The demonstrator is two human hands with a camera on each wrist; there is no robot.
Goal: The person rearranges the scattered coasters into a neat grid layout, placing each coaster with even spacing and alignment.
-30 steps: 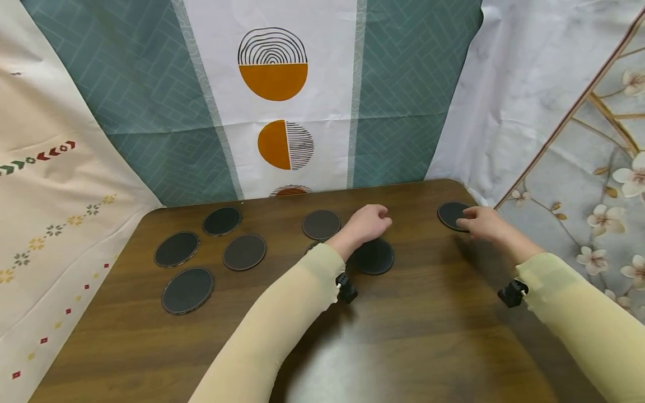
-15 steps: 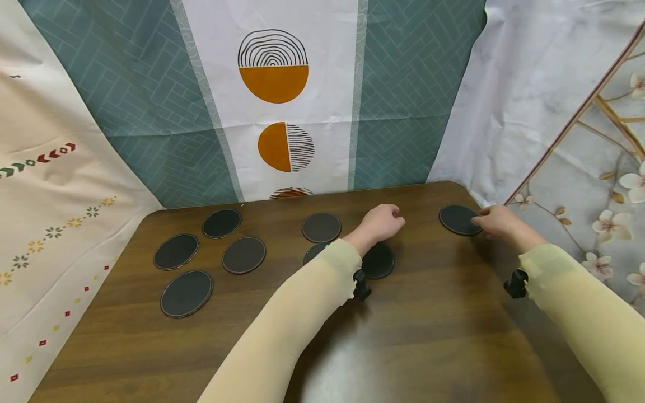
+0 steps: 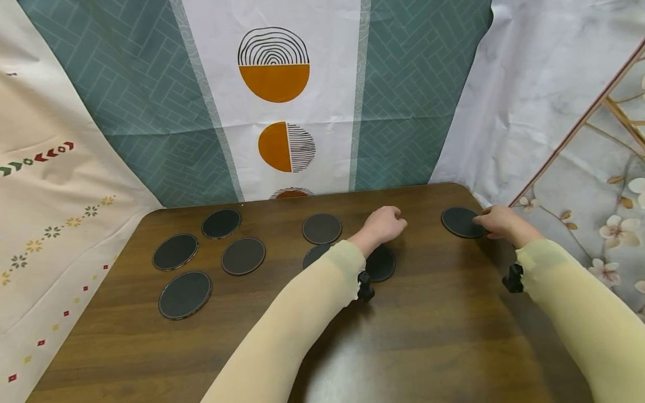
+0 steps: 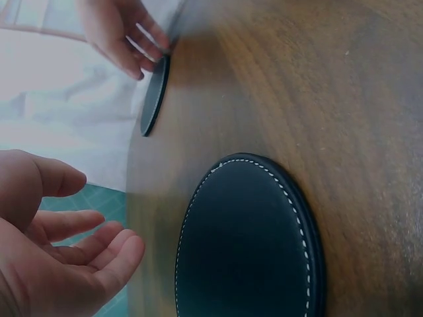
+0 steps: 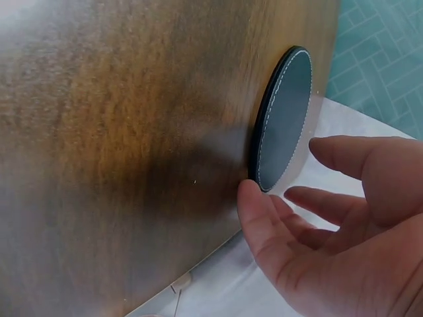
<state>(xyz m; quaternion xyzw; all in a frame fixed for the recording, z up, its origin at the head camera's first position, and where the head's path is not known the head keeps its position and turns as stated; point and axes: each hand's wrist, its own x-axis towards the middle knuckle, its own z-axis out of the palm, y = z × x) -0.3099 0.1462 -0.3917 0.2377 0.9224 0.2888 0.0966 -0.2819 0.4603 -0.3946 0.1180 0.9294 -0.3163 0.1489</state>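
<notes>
Round dark coasters with pale edge stitching lie flat on a brown wooden table [image 3: 443, 313]. At the far right corner is one black coaster [image 3: 461, 222]. My right hand [image 3: 501, 221] is at its right side; in the right wrist view, a fingertip is right at its rim, with the thumb spread apart. My left hand [image 3: 384, 224], fingers loosely bent and holding nothing, is over the table near the middle. Its forearm passes over a black coaster [image 3: 381, 264] and partly hides another black coaster [image 3: 316, 254]. A dark brown coaster [image 3: 322, 229] lies just behind.
More coasters lie at the left: a small black coaster [image 3: 221, 224], a black coaster [image 3: 176, 252], a brown coaster [image 3: 243, 256] and a larger black coaster [image 3: 185, 295]. Patterned cloth [image 3: 292, 112] hangs behind the table, with a floral curtain [image 3: 599, 212] at the right.
My right hand has drawn back to the right, from over the corner coaster to its edge. My left hand has shifted slightly right. The view has shifted a little; the coasters keep their places.
</notes>
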